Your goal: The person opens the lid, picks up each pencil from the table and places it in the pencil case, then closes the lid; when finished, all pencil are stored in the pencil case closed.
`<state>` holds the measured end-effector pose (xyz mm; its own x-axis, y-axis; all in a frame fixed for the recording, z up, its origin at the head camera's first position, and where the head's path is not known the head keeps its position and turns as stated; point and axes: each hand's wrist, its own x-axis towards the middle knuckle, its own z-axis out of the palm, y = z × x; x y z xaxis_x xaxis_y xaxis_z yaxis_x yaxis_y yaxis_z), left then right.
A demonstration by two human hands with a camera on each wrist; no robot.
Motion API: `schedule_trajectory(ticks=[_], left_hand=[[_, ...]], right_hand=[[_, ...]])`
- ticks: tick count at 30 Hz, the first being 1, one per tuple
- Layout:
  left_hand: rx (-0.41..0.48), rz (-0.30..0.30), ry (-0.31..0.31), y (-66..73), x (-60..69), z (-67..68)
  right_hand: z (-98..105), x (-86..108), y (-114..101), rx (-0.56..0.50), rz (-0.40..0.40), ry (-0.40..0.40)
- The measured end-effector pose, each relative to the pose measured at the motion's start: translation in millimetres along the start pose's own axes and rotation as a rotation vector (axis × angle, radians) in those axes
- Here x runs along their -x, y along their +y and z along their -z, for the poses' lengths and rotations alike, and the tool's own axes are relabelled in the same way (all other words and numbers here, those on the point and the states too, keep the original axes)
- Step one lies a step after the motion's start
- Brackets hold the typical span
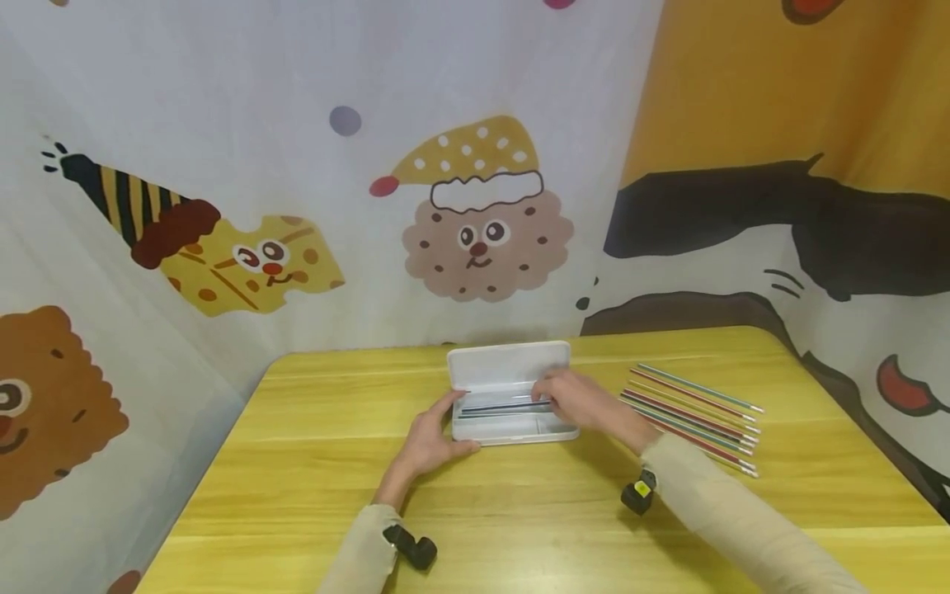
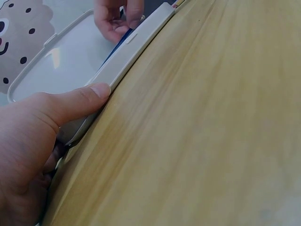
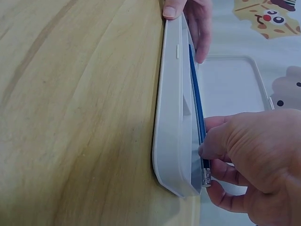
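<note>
A white pencil case (image 1: 512, 431) lies on the table with its lid (image 1: 497, 365) raised at the back. My left hand (image 1: 432, 439) grips the case's left end, its thumb on the front wall and the fingers at the far side. At the right end, my right hand (image 1: 570, 398) pinches a blue pencil (image 3: 197, 94) near its metal eraser end. That pencil lies lengthwise along the case, low over the tray. Dark pencils (image 1: 490, 410) show inside the case in the head view; the right fingers hide their right ends.
To the right of the case, several coloured pencils (image 1: 690, 421) lie side by side on the yellow wooden table (image 1: 334, 478), eraser ends pointing right. Behind the table hangs a curtain (image 1: 297, 148) with cartoon prints.
</note>
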<state>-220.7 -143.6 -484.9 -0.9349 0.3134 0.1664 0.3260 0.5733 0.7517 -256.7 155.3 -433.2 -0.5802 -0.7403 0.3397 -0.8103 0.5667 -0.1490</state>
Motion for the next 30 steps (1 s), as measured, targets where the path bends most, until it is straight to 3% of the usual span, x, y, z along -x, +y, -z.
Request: schedule_trajectory(ticks=[14,22,26,30], left_hand=[[-0.018,0.003,0.007,-1.5,-0.7,-1.6],[-0.011,-0.014,0.019,-0.6,0.3,-0.7],[-0.011,-0.008,0.009,-0.6,0.4,-1.2],[-0.013,-0.012,0.009,-0.2,0.0,-0.4]], right_hand=[[0.5,-7.3,-3.3,-0.056,-0.059,-0.105],[-1.4,-9.1,-3.3,-0.073,-0.080,-0.125],[-0.3,-6.0,-0.5,-0.093,-0.073,-0.079],[12.8,5.3,3.5,-0.124,-0.096,0.027]])
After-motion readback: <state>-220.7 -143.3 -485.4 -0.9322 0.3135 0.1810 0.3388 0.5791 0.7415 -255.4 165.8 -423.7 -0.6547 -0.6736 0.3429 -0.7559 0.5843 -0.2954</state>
